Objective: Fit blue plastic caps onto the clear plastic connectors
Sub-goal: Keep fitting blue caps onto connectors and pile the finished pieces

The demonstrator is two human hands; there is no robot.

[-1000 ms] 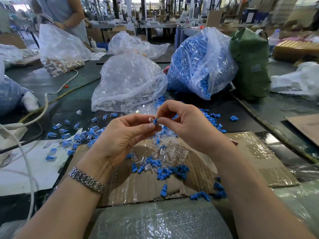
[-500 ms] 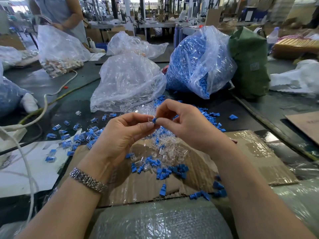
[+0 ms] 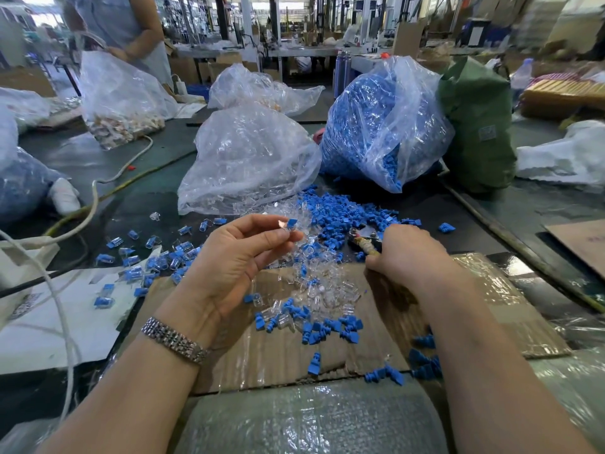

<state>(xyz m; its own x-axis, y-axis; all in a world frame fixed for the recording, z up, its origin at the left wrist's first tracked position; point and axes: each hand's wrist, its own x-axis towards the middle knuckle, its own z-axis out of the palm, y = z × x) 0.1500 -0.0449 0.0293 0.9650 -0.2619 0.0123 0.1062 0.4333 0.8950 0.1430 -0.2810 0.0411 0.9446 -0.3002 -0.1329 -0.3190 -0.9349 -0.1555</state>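
Finished capped pieces point(image 3: 154, 262) lay scattered at the left on the dark tabletop point(image 3: 157, 198) and on white paper point(image 3: 59, 322). The left hand point(image 3: 235, 257), with a metal watchband at its wrist, pinched one clear connector with its blue cap point(image 3: 289, 223) between thumb and fingertips, raised above the pile. Below it, loose clear connectors point(image 3: 322, 290) and blue caps point(image 3: 330, 329) lay mixed on cardboard point(image 3: 491, 290). Behind stood a bag of clear connectors point(image 3: 248, 158) and, just right of it, a bag of blue caps point(image 3: 376, 126). The right hand point(image 3: 409, 253) was curled around the handle of a metal tool point(image 3: 365, 240) lying among the caps.
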